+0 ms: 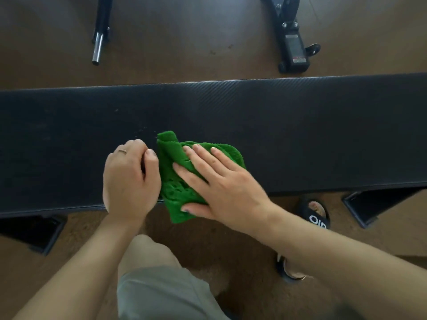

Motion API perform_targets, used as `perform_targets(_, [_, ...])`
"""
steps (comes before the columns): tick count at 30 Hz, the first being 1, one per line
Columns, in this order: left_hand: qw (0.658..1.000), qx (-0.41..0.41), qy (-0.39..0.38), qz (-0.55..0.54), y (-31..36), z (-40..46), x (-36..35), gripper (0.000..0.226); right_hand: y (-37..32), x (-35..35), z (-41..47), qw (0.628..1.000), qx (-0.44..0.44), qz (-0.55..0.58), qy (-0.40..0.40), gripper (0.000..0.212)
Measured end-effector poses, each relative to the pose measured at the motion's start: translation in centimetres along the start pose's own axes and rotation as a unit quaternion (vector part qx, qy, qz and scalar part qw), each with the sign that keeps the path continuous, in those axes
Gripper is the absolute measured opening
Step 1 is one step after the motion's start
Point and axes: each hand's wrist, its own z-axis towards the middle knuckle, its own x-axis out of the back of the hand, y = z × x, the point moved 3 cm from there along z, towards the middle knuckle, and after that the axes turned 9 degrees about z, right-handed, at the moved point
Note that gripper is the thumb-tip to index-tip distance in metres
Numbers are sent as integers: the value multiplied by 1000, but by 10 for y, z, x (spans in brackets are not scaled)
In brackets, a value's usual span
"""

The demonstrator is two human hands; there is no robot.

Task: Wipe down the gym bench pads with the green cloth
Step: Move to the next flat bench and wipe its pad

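Currently right hand (217,181) flat on green cloth (178,174) at bench pad (300,135) near edge; left hand (129,179) curled beside it (possibly pinching cloth). Barbell (98,46), machine foot (292,49) beyond.

One bench pad (277,135), one green cloth (175,155), two hands, two sandals, one chrome bar (97,48).

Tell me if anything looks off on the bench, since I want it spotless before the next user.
A few small pale specks sit on the black bench pad, just left of the green cloth, not yet wiped. The cloth is bunched and hangs over the pad's near edge under the right hand. No damage shows.
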Motion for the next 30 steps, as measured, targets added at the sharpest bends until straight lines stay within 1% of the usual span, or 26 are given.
perform_targets(2, [1000, 2, -5, -2, 1, 1, 1, 30, 29, 4, -31, 998, 39, -57, -7, 70])
perform_targets(4, [1000, 0, -7, 2, 1, 2, 1, 32, 58, 9, -63, 993, 56, -103, -1, 68])
perform_targets(6, [1000, -1, -2, 12, 2, 1, 0, 33, 71, 12, -80, 991, 52, -125, 1, 66])
perform_targets(8, [1000, 1, 3, 22, 4, 0, -2, 35, 63, 12, -71, 991, 33, -129, -5, 66])
perform_targets(10, [1000, -1, 7, 26, 6, -1, -2, 36, 42, 5, -44, 992, 27, -118, -20, 71])
perform_targets(12, [1000, -5, 9, 23, 8, -1, -3, 35, 21, 0, -17, 993, 42, -105, -35, 75])
perform_targets(15, [1000, -4, 3, 18, 8, -1, -1, 34, 14, 0, -4, 995, 57, -81, -30, 73])
perform_targets(19, [1000, -23, -6, 16, 5, -2, -1, 35, 46, 10, -42, 996, 59, -60, -39, 69])
perform_targets(22, [999, -25, -13, 21, 4, -1, -3, 37, 87, 23, -83, 997, 15, -70, -34, 68])
perform_targets(24, [999, -28, -11, 29, 5, 0, -4, 37, 95, 28, -96, 997, -11, -61, -36, 65])
perform_targets(27, [999, -26, -1, 30, 7, 1, -5, 36, 76, 27, -70, 999, -26, -35, -24, 61])
perform_targets(30, [999, -26, 5, 32, 7, -1, -4, 35, 55, 23, -7, 999, -20, 26, -32, 59])
